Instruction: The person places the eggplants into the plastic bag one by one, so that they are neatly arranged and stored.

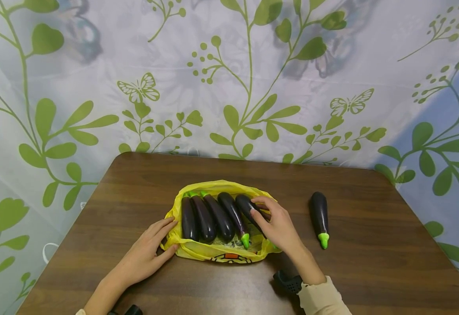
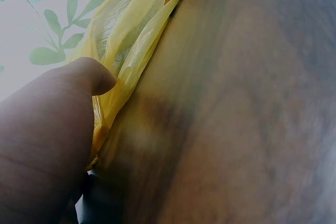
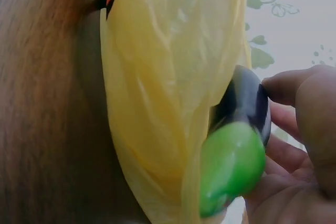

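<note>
A yellow plastic bag (image 1: 198, 250) lies open on the table, with several dark eggplants (image 1: 203, 218) side by side in it. My left hand (image 1: 146, 251) holds the bag's left end, fingers at the rim and thumb against the front; the left wrist view shows the thumb (image 2: 97, 77) bent onto the plastic. At the bag's right end my right hand (image 1: 278, 225) grips the rightmost eggplant (image 1: 245, 204). Its green stem end (image 3: 233, 166) shows beside the bag wall in the right wrist view. One more eggplant (image 1: 319, 214) lies on the table to the right, stem end toward me.
The brown wooden table (image 1: 371, 245) has rounded far corners. Right behind it hangs a pale cloth (image 1: 174, 87) printed with green leaves and butterflies. Printed paper (image 1: 257, 243) shows at the bottom of the bag. Black wrist devices (image 1: 288, 282) sit below my hands.
</note>
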Demonstrator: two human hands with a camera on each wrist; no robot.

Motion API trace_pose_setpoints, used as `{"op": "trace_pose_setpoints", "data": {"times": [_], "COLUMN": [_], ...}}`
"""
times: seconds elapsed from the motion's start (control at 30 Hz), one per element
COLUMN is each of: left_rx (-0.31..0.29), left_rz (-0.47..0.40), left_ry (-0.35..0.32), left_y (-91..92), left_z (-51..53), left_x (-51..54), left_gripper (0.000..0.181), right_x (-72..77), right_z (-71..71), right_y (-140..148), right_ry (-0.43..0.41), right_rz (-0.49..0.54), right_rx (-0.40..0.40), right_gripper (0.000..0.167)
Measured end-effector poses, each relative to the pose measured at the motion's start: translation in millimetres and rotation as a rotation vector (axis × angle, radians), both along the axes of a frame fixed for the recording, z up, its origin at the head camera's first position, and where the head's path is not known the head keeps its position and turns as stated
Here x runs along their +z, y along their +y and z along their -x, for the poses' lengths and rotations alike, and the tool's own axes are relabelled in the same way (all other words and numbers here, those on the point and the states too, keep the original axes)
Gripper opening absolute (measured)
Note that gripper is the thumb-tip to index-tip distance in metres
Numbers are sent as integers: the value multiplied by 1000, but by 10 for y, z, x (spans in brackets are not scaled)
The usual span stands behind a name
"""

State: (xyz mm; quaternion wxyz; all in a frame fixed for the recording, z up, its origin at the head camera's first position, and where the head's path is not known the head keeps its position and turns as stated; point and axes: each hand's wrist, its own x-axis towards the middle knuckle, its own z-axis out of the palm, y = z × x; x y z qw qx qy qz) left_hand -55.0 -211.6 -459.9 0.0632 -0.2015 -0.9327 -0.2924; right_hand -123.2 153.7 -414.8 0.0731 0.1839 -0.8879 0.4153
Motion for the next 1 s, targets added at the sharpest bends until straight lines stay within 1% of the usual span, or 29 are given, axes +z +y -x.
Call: {"op": "trace_pose_setpoints", "data": {"times": [0.2,0.4,0.5,0.63,0.77,1.0], "left_rx": [-1,-2,0,-1,-1,1], "left_rz": [2,4,1,-1,0,4], "left_ry": [2,4,0,-7,-8,-7], "left_y": [3,-3,-7,-10,-12,-10], "left_z": [2,-2,-7,-7,-6,-2], "left_x": [2,-5,-8,-9,-13,-14], "left_gripper": [63,64,64,64,64,64], "right_x": [-16,-11,-11,-17,-13,65], "right_z": [-6,-11,-14,-19,-19,-36], "right_y": [-6,-16,-16,-11,-6,35], "right_ry": [-55,-141,-165,-174,-174,-150], "right_rz": [-48,-70,-101,-155,-188,-264], "right_rx": [-23,-12,-15,-18,-14,-1], "right_gripper": [38,45,47,49,51,57]}}
